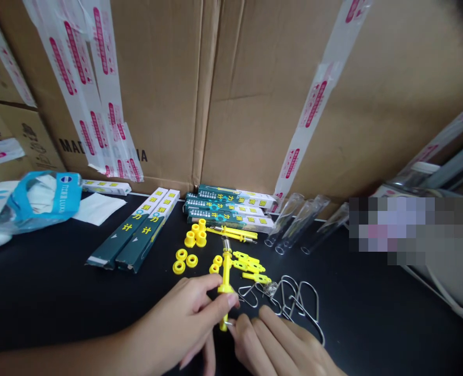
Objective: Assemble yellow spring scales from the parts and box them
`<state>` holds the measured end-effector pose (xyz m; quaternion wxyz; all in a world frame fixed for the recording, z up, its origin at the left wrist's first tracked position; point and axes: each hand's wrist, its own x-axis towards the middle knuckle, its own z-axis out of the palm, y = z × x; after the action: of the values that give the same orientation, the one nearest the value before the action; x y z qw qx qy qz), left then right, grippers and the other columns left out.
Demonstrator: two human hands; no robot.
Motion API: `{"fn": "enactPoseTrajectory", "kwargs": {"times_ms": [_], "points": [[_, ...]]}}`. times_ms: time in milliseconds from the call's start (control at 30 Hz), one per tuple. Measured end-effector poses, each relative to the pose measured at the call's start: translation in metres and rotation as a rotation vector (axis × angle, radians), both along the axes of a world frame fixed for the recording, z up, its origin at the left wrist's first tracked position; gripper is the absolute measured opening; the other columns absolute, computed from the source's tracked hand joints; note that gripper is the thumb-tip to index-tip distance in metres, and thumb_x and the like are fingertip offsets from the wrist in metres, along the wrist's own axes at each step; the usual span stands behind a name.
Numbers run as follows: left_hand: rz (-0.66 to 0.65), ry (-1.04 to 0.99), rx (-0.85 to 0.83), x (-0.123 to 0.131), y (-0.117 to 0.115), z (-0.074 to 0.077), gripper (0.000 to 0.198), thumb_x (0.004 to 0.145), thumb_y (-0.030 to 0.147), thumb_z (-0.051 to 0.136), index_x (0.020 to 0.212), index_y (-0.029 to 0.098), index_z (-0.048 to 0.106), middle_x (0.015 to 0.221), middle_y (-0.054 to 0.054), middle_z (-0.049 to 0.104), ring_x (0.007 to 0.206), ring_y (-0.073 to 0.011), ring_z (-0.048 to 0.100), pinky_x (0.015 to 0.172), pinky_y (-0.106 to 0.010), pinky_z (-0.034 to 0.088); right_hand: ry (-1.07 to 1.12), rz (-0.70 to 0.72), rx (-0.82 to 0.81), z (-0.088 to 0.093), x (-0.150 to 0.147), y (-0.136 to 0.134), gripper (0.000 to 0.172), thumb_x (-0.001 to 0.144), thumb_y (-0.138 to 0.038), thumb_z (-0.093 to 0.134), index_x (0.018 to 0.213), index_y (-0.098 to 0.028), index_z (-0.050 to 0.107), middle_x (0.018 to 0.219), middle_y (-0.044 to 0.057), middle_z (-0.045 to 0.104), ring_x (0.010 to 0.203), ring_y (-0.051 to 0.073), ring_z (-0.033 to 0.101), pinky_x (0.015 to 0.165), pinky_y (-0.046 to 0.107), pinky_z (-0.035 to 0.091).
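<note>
My left hand (184,324) pinches a yellow plastic rod (226,271) that stands nearly upright over the black table (51,292); a metal spring shows at the rod's top. My right hand (278,344) has its fingers curled at the rod's lower end, touching it. Just beyond lie yellow rings (186,260), yellow caps (196,235), flat yellow pieces (249,263) and several bent wire hooks (294,300).
Long green and white boxes (137,235) lie at left, more of them stacked (231,206) at the back. Clear plastic tubes (294,219) lie at right. A blue and white bag (27,201) sits far left. Taped cardboard cartons (254,94) wall the back.
</note>
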<state>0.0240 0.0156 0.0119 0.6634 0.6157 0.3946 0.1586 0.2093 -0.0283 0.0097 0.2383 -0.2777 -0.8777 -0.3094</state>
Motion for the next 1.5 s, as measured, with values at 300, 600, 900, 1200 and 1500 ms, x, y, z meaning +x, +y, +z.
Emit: {"fn": "enactPoseTrajectory", "kwargs": {"times_ms": [300, 600, 900, 1200, 1500], "points": [[0.06, -0.04, 0.009, -0.003, -0.003, -0.01, 0.067, 0.08, 0.089, 0.043, 0.09, 0.023, 0.049, 0.031, 0.014, 0.038, 0.023, -0.0093, 0.036, 0.022, -0.013, 0.02, -0.067, 0.061, -0.23, 0.004, 0.004, 0.005, 0.042, 0.106, -0.005, 0.025, 0.098, -0.012, 0.065, 0.067, 0.002, 0.071, 0.06, 0.019, 0.07, 0.047, 0.028, 0.049], [0.088, -0.199, -0.116, -0.012, -0.001, -0.012, 0.066, 0.084, 0.084, 0.045, 0.101, 0.021, 0.053, 0.047, 0.004, 0.064, 0.027, -0.0065, 0.041, 0.027, -0.012, 0.021, 0.516, 0.172, -0.586, -0.01, 0.005, 0.015, 0.041, 0.111, -0.038, 0.031, 0.089, -0.018, 0.059, 0.067, 0.0, 0.068, 0.053, 0.01, 0.062, 0.05, 0.02, 0.047], [0.201, -0.307, 0.109, -0.017, 0.0, -0.005, 0.045, 0.088, 0.062, 0.068, 0.102, 0.019, 0.074, 0.081, -0.002, 0.08, 0.085, -0.0196, 0.075, 0.083, -0.025, 0.054, 0.633, 0.152, -1.004, -0.017, 0.012, 0.014, 0.031, 0.108, -0.045, 0.039, 0.108, -0.023, 0.061, 0.084, 0.002, 0.074, 0.068, 0.014, 0.069, 0.064, 0.021, 0.053], [0.172, -0.325, 0.131, -0.019, -0.001, -0.007, 0.04, 0.091, 0.052, 0.069, 0.113, 0.019, 0.076, 0.083, -0.005, 0.08, 0.082, -0.0232, 0.075, 0.083, -0.032, 0.055, 0.831, 0.162, -1.418, -0.017, 0.004, 0.02, 0.06, 0.082, -0.066, 0.07, 0.128, -0.028, 0.064, 0.11, 0.009, 0.068, 0.076, 0.019, 0.066, 0.066, 0.029, 0.054], [0.196, -0.34, 0.072, -0.015, -0.004, -0.009, 0.05, 0.088, 0.053, 0.073, 0.124, 0.019, 0.068, 0.079, -0.003, 0.081, 0.074, -0.0181, 0.074, 0.074, -0.026, 0.055, 0.666, 0.226, -1.279, -0.034, 0.002, 0.021, 0.04, 0.093, -0.057, 0.063, 0.078, -0.024, 0.08, 0.088, 0.003, 0.071, 0.072, 0.014, 0.065, 0.056, 0.02, 0.047]]}}
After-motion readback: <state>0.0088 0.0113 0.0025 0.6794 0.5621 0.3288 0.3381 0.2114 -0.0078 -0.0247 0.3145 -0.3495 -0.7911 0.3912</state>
